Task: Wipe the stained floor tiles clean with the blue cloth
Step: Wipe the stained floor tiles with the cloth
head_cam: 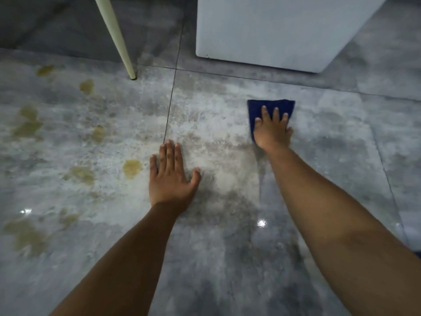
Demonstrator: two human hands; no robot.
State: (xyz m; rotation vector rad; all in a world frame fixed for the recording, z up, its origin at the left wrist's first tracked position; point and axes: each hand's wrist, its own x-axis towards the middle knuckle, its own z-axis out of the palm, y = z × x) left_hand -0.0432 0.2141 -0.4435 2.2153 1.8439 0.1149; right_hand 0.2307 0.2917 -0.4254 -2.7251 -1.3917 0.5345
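1. Right hand (272,131): fingers straight and spread, pressing the blue cloth (271,103) flat on the floor tiles (227,258), near a white unit (284,30).
2. Left hand (169,179): palm down with fingers straight, resting on the tile and holding nothing.
3. Yellow-brown stains (132,167) lie left of both hands, beyond the grout line (169,106). The empty hand is nearer them, so the cloth likely must travel leftward.
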